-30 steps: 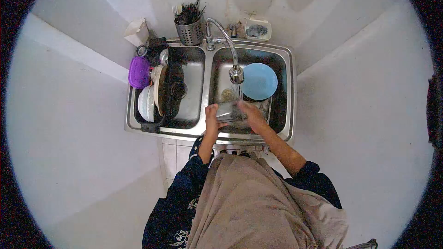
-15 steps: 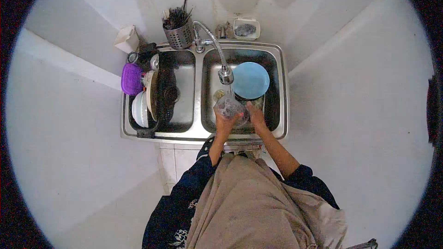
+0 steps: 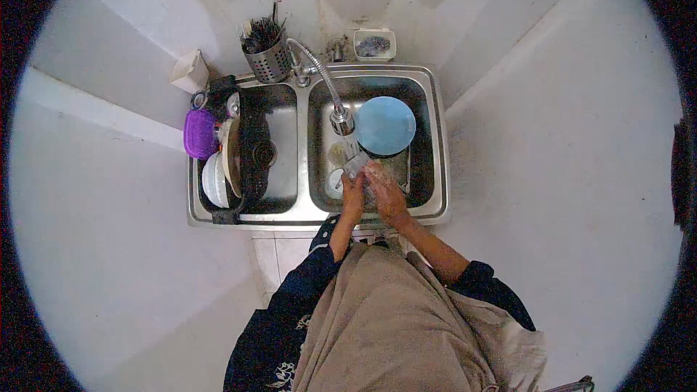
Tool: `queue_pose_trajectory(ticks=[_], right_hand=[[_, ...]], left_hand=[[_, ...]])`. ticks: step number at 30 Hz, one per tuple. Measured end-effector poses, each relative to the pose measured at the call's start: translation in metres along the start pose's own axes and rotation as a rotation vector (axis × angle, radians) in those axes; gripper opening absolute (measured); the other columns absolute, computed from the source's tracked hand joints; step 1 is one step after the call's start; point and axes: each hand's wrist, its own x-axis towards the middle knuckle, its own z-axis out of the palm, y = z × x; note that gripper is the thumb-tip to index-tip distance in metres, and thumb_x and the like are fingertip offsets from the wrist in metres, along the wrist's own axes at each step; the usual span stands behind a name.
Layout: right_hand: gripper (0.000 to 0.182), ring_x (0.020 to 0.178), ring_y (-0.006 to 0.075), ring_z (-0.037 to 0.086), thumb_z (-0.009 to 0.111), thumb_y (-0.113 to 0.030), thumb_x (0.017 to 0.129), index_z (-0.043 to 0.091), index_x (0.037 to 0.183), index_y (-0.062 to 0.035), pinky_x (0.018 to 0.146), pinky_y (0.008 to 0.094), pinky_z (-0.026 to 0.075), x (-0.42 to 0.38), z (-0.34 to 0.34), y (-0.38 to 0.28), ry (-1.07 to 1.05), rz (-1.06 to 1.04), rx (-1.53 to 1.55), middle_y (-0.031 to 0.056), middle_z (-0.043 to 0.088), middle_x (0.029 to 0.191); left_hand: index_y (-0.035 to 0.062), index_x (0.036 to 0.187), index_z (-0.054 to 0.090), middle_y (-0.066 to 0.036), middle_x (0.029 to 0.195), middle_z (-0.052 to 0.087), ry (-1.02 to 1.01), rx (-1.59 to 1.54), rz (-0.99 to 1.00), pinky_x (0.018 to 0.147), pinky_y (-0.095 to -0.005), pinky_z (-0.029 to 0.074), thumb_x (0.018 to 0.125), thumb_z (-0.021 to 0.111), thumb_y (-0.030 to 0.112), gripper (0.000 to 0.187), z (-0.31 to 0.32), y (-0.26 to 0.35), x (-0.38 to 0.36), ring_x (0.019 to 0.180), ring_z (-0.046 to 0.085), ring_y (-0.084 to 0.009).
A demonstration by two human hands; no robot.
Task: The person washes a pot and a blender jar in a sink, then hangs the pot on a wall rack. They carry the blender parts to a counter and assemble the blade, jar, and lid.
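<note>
Glass [image 3: 357,167]: clear, held over the right basin of the sink [image 3: 435,145], under the tap [image 3: 341,120]; left hand [image 3: 353,192] fingers wrapped round its near side; right hand [image 3: 386,190] fingers curled against its right side; blue plate [image 3: 385,125] just beyond the fingertips; rack [image 3: 247,152] well left.

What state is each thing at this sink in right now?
Glass: held in both hands, under the tap.
Left hand: gripping the glass.
Right hand: wrapped round the glass.
Tap: bent over the right basin; flow too faint to tell.
Blue plate: lying in the right basin.
Purple lid: propped beside the left basin.
Cutlery holder: upright, full.
</note>
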Motion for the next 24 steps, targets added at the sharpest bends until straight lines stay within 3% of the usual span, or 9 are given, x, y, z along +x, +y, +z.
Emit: queue_pose_trajectory(ticks=[4,7,10,13,16,19,20,22,24], right_hand=[[0.035,0.123,0.0321,0.041,0.045,-0.012,0.088,0.052,0.120,-0.0042,0.102,0.0416,0.033,0.028,-0.009,0.017,-0.102,-0.477,-0.036,0.0152,0.049,0.127],[0.029,0.113,0.0302,0.051,0.051,-0.011,0.082,0.059,0.109,-0.0046,0.097,0.0386,0.038,0.055,0.003,0.034,-0.303,-0.373,-0.187,0.0141,0.057,0.117],[0.021,0.100,0.0287,0.057,0.055,-0.015,0.080,0.063,0.095,-0.0031,0.090,0.0365,0.041,0.091,-0.030,0.010,-0.611,0.337,-0.032,0.0139,0.062,0.104],[0.024,0.094,0.0298,0.059,0.053,-0.021,0.082,0.065,0.089,-0.0007,0.085,0.0385,0.042,0.082,-0.015,0.053,-0.483,0.490,0.785,0.0165,0.063,0.097],[0.029,0.097,0.0335,0.056,0.047,-0.022,0.087,0.062,0.098,0.0002,0.086,0.0412,0.042,0.054,0.000,0.047,-0.090,0.598,0.867,0.0182,0.061,0.103],[0.032,0.100,0.0353,0.054,0.041,-0.022,0.091,0.057,0.109,-0.0003,0.088,0.0424,0.040,0.024,0.025,0.049,-0.108,0.373,0.045,0.0190,0.056,0.113],[0.034,0.108,0.0375,0.050,0.041,-0.020,0.092,0.052,0.119,-0.0017,0.095,0.0432,0.037,0.021,0.011,0.031,-0.255,0.406,-0.019,0.0178,0.051,0.123],[0.034,0.112,0.0377,0.047,0.043,-0.018,0.091,0.052,0.119,-0.0022,0.099,0.0435,0.035,0.014,0.012,-0.004,-0.044,0.223,-0.101,0.0163,0.051,0.124],[0.034,0.116,0.0374,0.045,0.046,-0.017,0.090,0.052,0.120,-0.0029,0.102,0.0436,0.033,0.005,0.015,-0.010,-0.002,-0.006,-0.149,0.0153,0.050,0.125]], left_hand=[[-0.0029,0.136,0.022,-0.019,0.130,0.042,-0.149,-0.048,0.091,0.096,-0.0331,0.036,0.089,0.054,0.029,0.065,-0.010,-0.033,0.010,0.115,0.045,-0.0267],[-0.0003,0.137,0.023,-0.018,0.132,0.041,-0.190,0.295,0.285,0.097,-0.0327,0.036,0.090,0.053,0.026,0.062,0.014,0.021,-0.034,0.116,0.044,-0.0256],[0.0012,0.138,0.022,-0.016,0.130,0.042,-0.152,0.603,0.441,0.096,-0.0321,0.037,0.089,0.054,0.025,0.063,0.012,0.015,-0.031,0.115,0.044,-0.0244],[0.0032,0.140,0.018,-0.014,0.130,0.042,-0.222,0.230,0.213,0.096,-0.0366,0.037,0.088,0.056,0.025,0.068,0.006,0.017,-0.031,0.111,0.047,-0.0246],[0.0055,0.141,0.018,-0.014,0.128,0.043,-0.047,0.124,0.078,0.091,-0.0390,0.041,0.086,0.058,0.029,0.072,0.008,0.025,-0.022,0.108,0.048,-0.0252],[0.0054,0.142,0.016,-0.015,0.129,0.042,-0.015,-0.033,0.010,0.095,-0.0317,0.037,0.090,0.052,0.034,0.070,0.015,0.058,-0.045,0.113,0.046,-0.0250],[0.0069,0.142,0.015,-0.015,0.130,0.041,-0.007,-0.037,0.041,0.094,-0.0326,0.038,0.090,0.051,0.036,0.070,0.012,0.056,-0.044,0.113,0.047,-0.0252],[0.0098,0.143,0.013,-0.015,0.131,0.041,0.002,-0.054,0.107,0.092,-0.0344,0.040,0.090,0.050,0.039,0.070,0.011,0.049,-0.039,0.113,0.048,-0.0257],[0.0109,0.142,0.016,-0.016,0.130,0.042,0.031,-0.141,0.047,0.091,-0.0377,0.042,0.090,0.048,0.040,0.068,0.002,0.018,-0.022,0.112,0.048,-0.0268]])
